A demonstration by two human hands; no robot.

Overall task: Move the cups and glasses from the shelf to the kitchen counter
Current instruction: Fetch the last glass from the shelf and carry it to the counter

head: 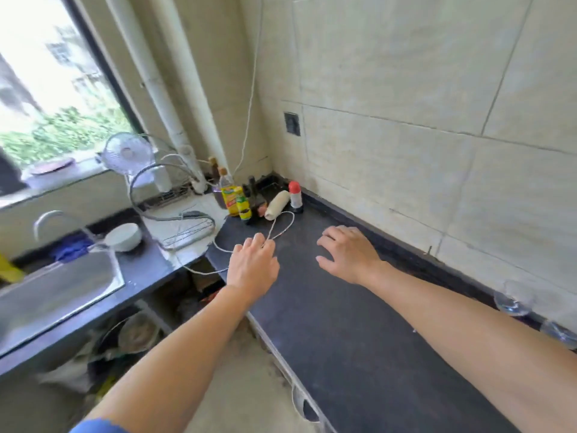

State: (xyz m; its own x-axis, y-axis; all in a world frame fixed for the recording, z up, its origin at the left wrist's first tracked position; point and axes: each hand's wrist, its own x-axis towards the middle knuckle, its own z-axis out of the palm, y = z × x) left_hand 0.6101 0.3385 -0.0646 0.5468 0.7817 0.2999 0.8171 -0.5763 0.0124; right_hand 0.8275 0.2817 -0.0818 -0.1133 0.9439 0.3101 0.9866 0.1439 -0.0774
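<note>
left grip (253, 267) out over the bench (343, 339), fingertips right at the cord (282, 228) loop, can't tell if it's pinched | right grip (346, 254) hovering above the bench, fingers loosely bent, holding nothing | two glasses (512, 300) sitting on the bench against the wall, far right, beyond the right forearm

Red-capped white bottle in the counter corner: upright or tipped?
Upright. The red-capped white bottle stands on the dark counter, red cap on top; the white roll beside it lies on its side.
</note>
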